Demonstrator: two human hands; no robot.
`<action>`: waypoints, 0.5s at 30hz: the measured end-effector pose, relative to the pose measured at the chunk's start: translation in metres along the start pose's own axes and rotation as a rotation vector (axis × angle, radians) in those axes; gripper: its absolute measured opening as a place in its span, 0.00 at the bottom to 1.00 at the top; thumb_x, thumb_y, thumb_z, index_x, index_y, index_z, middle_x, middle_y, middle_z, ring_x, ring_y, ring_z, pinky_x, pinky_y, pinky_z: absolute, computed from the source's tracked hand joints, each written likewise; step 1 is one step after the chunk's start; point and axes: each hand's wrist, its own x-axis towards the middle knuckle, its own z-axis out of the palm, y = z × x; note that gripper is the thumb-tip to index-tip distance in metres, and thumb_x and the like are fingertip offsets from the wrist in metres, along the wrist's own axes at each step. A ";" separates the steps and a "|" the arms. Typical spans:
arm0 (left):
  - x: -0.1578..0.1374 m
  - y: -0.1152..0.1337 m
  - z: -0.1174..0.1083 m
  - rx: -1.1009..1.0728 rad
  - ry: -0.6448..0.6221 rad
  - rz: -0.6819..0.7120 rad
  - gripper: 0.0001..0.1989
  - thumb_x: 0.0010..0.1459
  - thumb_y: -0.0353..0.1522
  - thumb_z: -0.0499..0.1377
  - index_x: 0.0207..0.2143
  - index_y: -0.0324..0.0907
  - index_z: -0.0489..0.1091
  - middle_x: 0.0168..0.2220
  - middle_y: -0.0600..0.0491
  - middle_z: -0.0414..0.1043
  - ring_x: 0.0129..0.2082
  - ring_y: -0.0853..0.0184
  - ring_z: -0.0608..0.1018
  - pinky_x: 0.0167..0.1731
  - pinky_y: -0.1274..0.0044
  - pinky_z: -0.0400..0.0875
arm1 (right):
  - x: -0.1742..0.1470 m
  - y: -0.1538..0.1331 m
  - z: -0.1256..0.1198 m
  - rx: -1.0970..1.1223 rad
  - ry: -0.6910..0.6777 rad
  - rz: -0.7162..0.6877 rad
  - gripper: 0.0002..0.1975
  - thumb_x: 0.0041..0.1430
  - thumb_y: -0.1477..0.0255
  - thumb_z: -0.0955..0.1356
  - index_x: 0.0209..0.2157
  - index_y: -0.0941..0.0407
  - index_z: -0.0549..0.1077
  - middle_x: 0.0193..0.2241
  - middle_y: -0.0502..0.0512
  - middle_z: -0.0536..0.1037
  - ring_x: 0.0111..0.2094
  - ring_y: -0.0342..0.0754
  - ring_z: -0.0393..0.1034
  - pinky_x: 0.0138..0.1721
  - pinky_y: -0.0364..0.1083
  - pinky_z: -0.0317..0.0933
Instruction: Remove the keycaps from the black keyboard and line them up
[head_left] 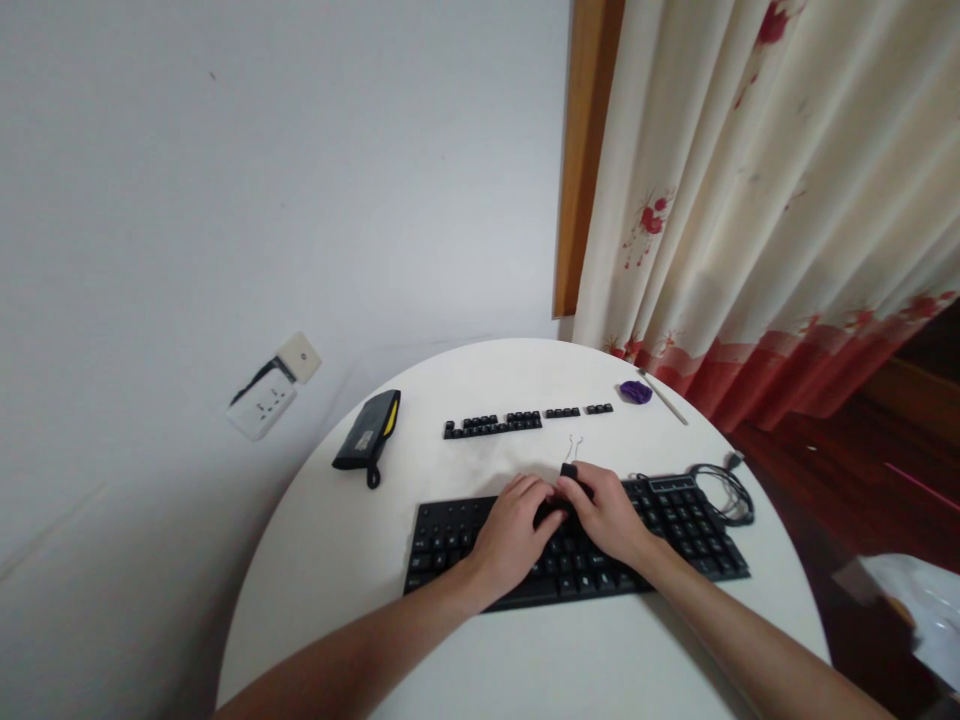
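A black computer keyboard [589, 583] lies on the white round table, partly covered by both hands. My right hand [606, 510] is closed on the black handle of a keycap puller [569, 470], its two thin wire prongs pointing up and away. My left hand [514, 530] rests over the upper middle keys, its thumb and forefinger curled toward my right fingertips. Whatever lies between the left fingertips is hidden. Beyond the hands, loose black keycaps [491, 427] are lined up in short rows.
A black pouch with a yellow stripe [369, 430] lies at the left. At the far right are a crumpled purple cloth [636, 391] and a thin brush [664, 397]. The coiled cable [739, 505] sits near the right edge of the white table [360, 610].
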 end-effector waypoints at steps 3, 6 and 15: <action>0.000 0.000 0.000 -0.050 0.025 -0.007 0.03 0.60 0.29 0.59 0.38 0.43 0.68 0.39 0.52 0.71 0.43 0.62 0.72 0.47 0.67 0.69 | 0.001 -0.002 -0.001 0.042 0.016 -0.002 0.18 0.68 0.63 0.61 0.25 0.56 0.68 0.23 0.51 0.72 0.27 0.47 0.65 0.31 0.44 0.59; -0.001 -0.002 0.002 -0.093 0.056 -0.036 0.06 0.59 0.28 0.59 0.40 0.44 0.69 0.40 0.53 0.72 0.43 0.62 0.73 0.47 0.68 0.69 | 0.001 -0.004 0.000 0.065 0.047 0.015 0.18 0.68 0.63 0.61 0.26 0.56 0.69 0.24 0.52 0.73 0.28 0.47 0.66 0.31 0.44 0.59; -0.004 -0.003 0.003 -0.142 0.122 -0.048 0.15 0.59 0.26 0.60 0.47 0.46 0.66 0.43 0.53 0.71 0.44 0.64 0.73 0.47 0.69 0.71 | 0.000 0.001 0.006 0.143 0.077 0.139 0.17 0.66 0.62 0.62 0.29 0.58 0.74 0.26 0.53 0.77 0.28 0.49 0.68 0.31 0.45 0.61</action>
